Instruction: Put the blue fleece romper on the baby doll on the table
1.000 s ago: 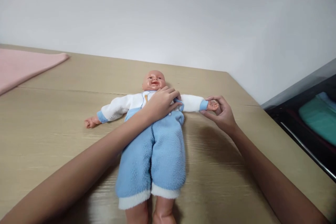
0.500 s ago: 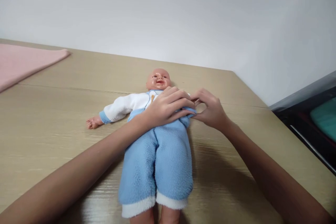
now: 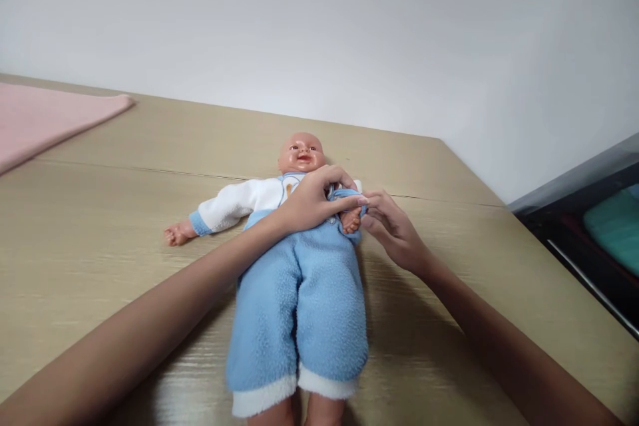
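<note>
A baby doll (image 3: 302, 153) lies on its back, dressed in a white top and fluffy blue trousers (image 3: 299, 306) with white hems. My left hand (image 3: 312, 200) rests across its chest, fingers closed on the blue-edged sleeve cuff (image 3: 347, 193). From the other side my right hand (image 3: 392, 229) pinches the same cuff at its outer edge. Out of the cuff's opening shows the doll's small hand (image 3: 351, 219), between my two hands. The doll's other arm (image 3: 219, 208) stretches out to the left, sleeve on, its hand bare.
Beneath the doll is a wooden table (image 3: 150, 279) with a seam across it. A pink cloth (image 3: 50, 116) lies at the far left. Beyond the table's right edge stands a dark object (image 3: 589, 246) with a teal surface. A pale wall (image 3: 299, 26) rises behind.
The doll's small hand now shows at the cuff, where it was hidden before. My right hand has shifted slightly down, and the fingers of my left hand have moved on the sleeve.
</note>
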`<move>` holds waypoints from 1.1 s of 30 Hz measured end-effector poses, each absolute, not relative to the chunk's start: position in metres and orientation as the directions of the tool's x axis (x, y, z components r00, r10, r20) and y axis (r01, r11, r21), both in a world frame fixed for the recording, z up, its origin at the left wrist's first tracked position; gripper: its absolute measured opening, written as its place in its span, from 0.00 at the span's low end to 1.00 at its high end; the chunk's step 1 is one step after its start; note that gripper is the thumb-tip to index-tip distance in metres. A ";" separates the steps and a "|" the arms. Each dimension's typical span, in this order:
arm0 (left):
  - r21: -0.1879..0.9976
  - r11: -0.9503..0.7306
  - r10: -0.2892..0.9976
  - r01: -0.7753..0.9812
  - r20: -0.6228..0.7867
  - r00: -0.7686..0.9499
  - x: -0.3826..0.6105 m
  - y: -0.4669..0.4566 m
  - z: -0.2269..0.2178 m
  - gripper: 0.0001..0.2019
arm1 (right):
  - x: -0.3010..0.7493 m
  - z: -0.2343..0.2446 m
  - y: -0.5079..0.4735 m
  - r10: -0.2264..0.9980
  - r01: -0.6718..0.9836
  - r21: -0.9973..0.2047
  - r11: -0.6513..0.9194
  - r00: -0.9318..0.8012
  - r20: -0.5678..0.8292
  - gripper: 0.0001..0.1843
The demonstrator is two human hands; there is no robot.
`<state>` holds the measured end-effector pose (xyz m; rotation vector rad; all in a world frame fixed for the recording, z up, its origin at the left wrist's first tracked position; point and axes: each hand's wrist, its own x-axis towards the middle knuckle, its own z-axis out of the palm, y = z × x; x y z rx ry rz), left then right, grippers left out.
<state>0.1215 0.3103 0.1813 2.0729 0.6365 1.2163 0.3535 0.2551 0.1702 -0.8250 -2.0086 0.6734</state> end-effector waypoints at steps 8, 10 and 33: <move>0.549 -0.767 0.635 0.333 0.575 0.515 0.122 0.311 0.181 0.09 | 0.343 0.140 0.259 0.983 -0.228 -0.973 0.041 -0.165 0.080 0.16; 0.503 -0.758 0.651 0.414 0.554 0.519 0.122 0.312 0.178 0.06 | 0.341 0.137 0.260 0.989 -0.230 -0.973 0.015 -0.138 0.048 0.16; 0.637 -0.596 0.803 0.489 0.451 0.390 0.124 0.318 0.174 0.02 | 0.328 0.118 0.311 0.996 0.020 -0.996 0.086 -0.006 0.086 0.29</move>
